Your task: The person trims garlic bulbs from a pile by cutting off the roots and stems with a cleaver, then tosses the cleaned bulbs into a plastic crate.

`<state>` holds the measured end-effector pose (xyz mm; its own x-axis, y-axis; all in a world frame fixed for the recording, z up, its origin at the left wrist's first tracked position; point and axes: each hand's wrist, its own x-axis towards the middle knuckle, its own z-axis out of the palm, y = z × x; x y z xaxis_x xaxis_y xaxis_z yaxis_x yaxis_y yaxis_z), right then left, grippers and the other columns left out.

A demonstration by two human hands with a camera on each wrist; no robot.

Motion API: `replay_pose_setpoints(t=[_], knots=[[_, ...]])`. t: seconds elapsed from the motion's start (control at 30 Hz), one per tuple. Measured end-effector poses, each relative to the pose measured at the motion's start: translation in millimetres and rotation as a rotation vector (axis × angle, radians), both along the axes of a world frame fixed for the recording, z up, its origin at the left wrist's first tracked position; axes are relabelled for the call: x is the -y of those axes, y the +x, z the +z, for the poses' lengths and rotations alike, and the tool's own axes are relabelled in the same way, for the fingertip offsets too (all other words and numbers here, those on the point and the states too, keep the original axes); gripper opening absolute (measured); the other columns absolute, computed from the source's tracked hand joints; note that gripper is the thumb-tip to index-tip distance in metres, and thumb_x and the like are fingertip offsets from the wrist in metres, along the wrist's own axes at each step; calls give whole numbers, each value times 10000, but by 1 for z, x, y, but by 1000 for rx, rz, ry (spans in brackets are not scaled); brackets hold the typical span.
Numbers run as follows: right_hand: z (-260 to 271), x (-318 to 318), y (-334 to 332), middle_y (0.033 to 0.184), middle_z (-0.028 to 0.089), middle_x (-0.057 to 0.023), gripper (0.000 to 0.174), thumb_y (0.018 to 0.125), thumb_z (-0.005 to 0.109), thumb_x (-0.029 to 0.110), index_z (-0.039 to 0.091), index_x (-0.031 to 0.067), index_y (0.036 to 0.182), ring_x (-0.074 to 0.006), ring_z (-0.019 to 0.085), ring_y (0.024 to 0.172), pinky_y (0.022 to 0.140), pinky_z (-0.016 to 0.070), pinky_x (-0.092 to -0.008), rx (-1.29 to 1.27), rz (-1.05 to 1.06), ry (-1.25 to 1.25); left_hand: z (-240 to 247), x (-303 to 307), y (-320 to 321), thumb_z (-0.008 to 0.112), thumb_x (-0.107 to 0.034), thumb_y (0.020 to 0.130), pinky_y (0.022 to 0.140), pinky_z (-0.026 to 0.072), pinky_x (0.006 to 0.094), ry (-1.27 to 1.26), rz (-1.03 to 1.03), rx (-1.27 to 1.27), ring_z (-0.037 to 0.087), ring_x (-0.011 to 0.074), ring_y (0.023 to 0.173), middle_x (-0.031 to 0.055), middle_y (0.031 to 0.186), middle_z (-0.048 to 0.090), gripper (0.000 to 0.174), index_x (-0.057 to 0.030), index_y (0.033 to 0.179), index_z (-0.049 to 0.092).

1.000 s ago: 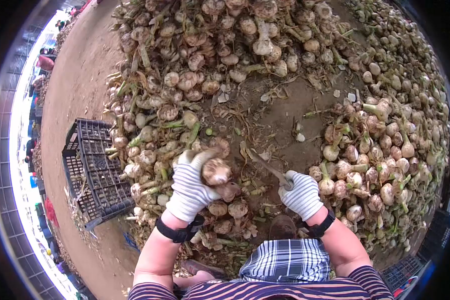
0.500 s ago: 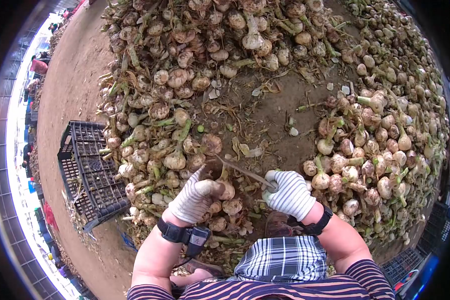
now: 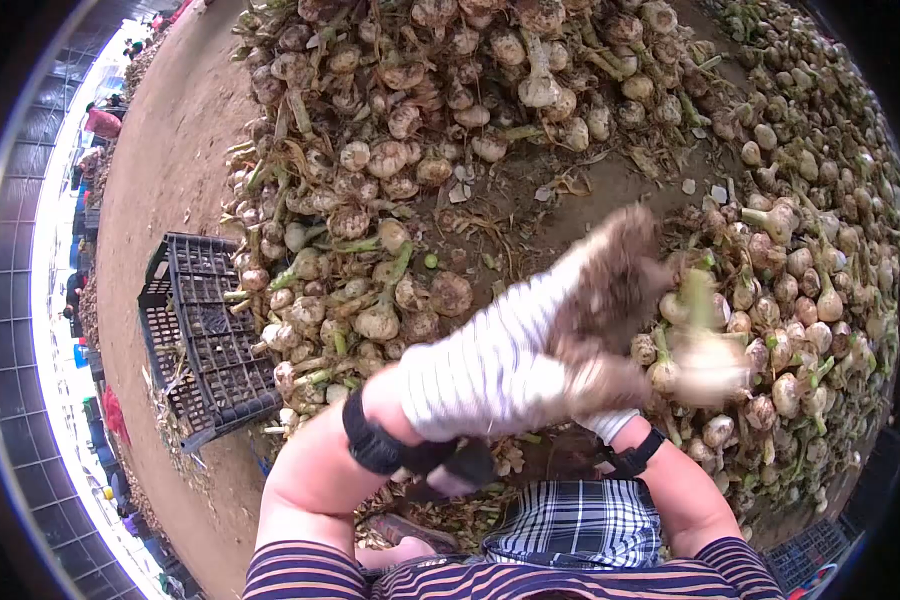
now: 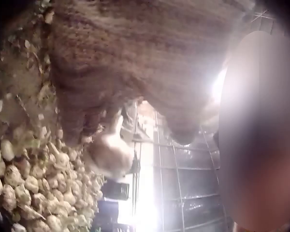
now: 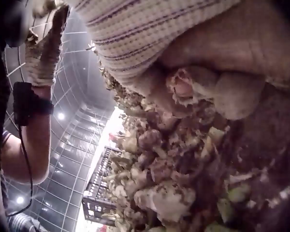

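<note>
Garlic bulb (image 3: 710, 368) just beyond my left hand (image 3: 530, 345)
Fingers spread, probably to free it over the pile (image 3: 800, 320) on my right, hence the reach across; I cannot tell whether my partly hidden right hand (image 5: 169, 38) grips anything.

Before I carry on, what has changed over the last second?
The left hand has swung rightward from the left garlic pile, now covering most of the right hand. A blurred garlic bulb shows just past the left hand, in front of the right garlic pile, apparently let go. The black crate stays put.
</note>
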<state>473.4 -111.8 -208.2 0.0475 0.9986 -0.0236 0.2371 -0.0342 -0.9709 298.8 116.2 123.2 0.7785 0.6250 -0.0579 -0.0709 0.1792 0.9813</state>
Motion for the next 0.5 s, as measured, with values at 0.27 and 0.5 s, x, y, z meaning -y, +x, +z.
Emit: replay_pose_setpoints(t=[0.27,0.5], knots=[[136,-94,-13,681,625,-123,239,709,631,148,613,-19,880,-236,575,599,596,482,-316,102,9,-633,-136,-109,-112,553,-499,808,1047,320,457,609,53,-1834,421,331,1248,202,1307,480,671,-90,1317,400],[153,-107,-15,675,614,-134,230,695,641,156,603,-10,848,-243,584,611,606,480,-335,165,55,-606,-156,-122,-120,683,-563,691,1065,285,482,341,111,-1743,384,368,1272,208,1370,414,902,-76,1361,325]])
